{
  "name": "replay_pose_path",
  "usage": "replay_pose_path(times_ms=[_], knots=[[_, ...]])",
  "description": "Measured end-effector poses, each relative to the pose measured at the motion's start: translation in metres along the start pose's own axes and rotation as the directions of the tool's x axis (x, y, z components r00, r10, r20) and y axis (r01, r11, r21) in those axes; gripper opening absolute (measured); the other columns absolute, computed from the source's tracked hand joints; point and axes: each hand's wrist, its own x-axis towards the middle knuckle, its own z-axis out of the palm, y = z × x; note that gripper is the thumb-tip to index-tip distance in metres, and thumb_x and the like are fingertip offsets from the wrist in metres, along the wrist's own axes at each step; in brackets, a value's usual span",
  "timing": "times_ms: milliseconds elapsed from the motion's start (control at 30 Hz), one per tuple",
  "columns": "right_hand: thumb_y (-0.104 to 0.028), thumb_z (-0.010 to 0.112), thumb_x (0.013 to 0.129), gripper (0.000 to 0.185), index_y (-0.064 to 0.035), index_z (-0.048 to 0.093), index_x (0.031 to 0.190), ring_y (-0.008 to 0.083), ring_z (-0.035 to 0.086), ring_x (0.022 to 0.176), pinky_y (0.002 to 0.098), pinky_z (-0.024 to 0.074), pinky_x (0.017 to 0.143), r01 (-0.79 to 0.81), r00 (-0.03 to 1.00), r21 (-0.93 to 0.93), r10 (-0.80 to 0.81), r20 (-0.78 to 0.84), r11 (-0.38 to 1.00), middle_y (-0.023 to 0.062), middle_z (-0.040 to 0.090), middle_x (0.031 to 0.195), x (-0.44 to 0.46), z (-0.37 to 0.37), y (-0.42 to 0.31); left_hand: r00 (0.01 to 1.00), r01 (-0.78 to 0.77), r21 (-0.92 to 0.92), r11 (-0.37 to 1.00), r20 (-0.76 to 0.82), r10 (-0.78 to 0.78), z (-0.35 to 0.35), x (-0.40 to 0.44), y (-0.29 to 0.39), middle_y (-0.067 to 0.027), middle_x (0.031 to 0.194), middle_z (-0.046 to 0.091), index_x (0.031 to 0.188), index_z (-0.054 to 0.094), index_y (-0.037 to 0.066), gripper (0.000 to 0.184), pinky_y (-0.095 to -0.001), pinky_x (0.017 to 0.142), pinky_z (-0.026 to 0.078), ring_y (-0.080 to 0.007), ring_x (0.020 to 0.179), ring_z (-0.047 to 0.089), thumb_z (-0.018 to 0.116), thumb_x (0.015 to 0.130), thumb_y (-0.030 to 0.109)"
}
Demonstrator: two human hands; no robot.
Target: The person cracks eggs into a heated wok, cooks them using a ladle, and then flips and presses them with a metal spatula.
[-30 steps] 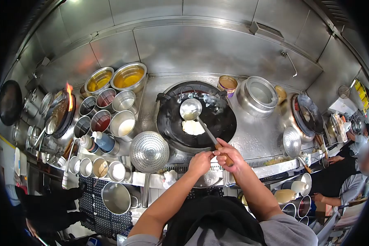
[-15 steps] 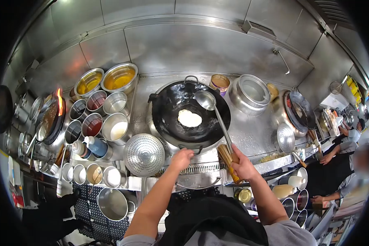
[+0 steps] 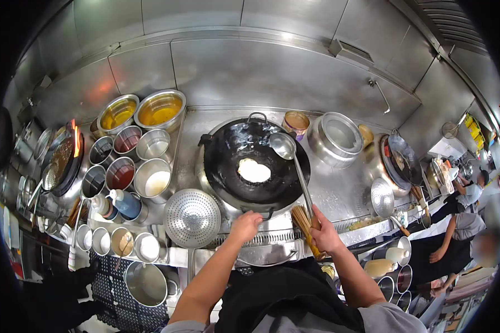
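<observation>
A black wok (image 3: 222, 177) stands on the burner in front of me, with a pale, egg-like mass (image 3: 254, 171) in its middle. My left hand (image 3: 246, 226) is closed at the wok's near side, its fingers round the near loop handle (image 3: 270, 212). My right hand (image 3: 326, 233) grips a long steel ladle (image 3: 301, 178) by its wooden end. The ladle's bowl rests over the wok's far right wall, apart from the pale mass. Below my right hand is a bamboo brush (image 3: 304, 225), partly hidden.
A perforated strainer (image 3: 192, 218) lies left of the wok. Beyond it stand several sauce pots (image 3: 120, 173) and two oil bowls (image 3: 161, 109). A lidded steel pot (image 3: 336, 139) stands on the right. Flames rise at the left wok (image 3: 75, 139). Co-workers (image 3: 461, 227) stand at far right.
The whole view has shifted slightly. The ladle's bowl has moved a little to the right within the wok. The pale mass has changed outline slightly. Both hands keep their holds.
</observation>
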Motion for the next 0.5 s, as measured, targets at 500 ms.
replay_pose_path(times_ms=[500], knots=[[0.008, 0.053, 0.091, 0.085, -0.0143, 0.016, 0.165, 0.0104, 0.049, 0.055, 0.0277, 0.0438, 0.050, 0.092, 0.995, 0.027, -0.093, 0.043, 0.995, 0.0006, 0.049, 0.075, -0.017, -0.027, 0.025, 0.996, 0.055, -0.062, 0.997, 0.069, -0.051, 0.000, 0.006, 0.028, -0.0169, 0.100, 0.068, 0.106, 0.072, 0.007, 0.020, -0.0480, 0.085, 0.051, -0.0404, 0.097, 0.065, 0.060, 0.097, 0.020]])
